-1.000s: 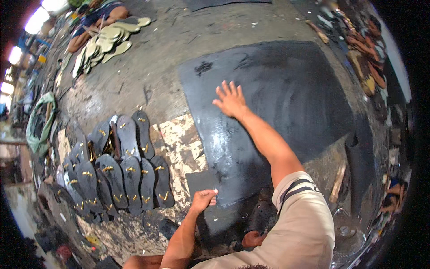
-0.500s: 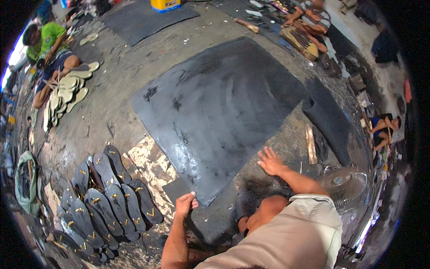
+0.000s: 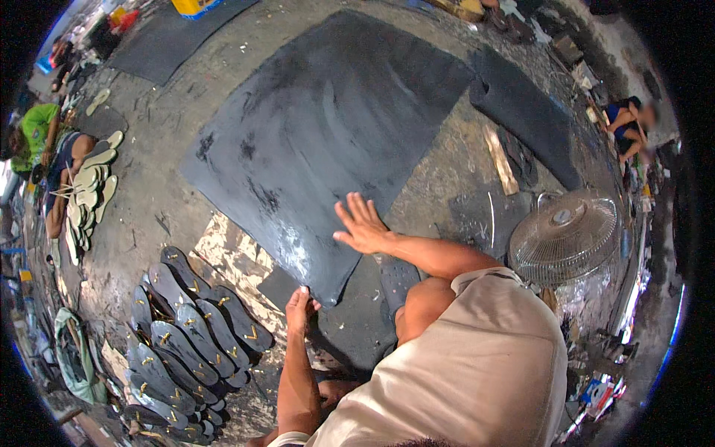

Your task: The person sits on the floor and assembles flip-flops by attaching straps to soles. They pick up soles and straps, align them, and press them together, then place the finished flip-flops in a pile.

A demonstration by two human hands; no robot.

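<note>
A large dark sheet (image 3: pixel 335 127), smooth and rubber-like with a wet-looking shine near its closest corner, lies on the floor in front of me. My left hand (image 3: pixel 298 307) pinches its near left edge, thumb and fingers closed by that corner. Fingers spread, my right hand (image 3: pixel 363 227) is over the near right part of the sheet, holding nothing. Whether its palm presses on the surface, I cannot tell. A smaller dark piece (image 3: pixel 274 289) lies beside my left hand, partly under the sheet.
Rows of black flip-flops (image 3: pixel 197 335) lie at my left. A fan (image 3: pixel 564 231) stands at right, near a wood strip (image 3: pixel 500 160) and a folded dark sheet (image 3: pixel 525 112). At far left, a person in green (image 3: pixel 33 138) sits by pale soles (image 3: pixel 89 190).
My right hand has moved left from beside the sheet's right edge to over the sheet. My left hand stays at the near corner. The view has shifted.
</note>
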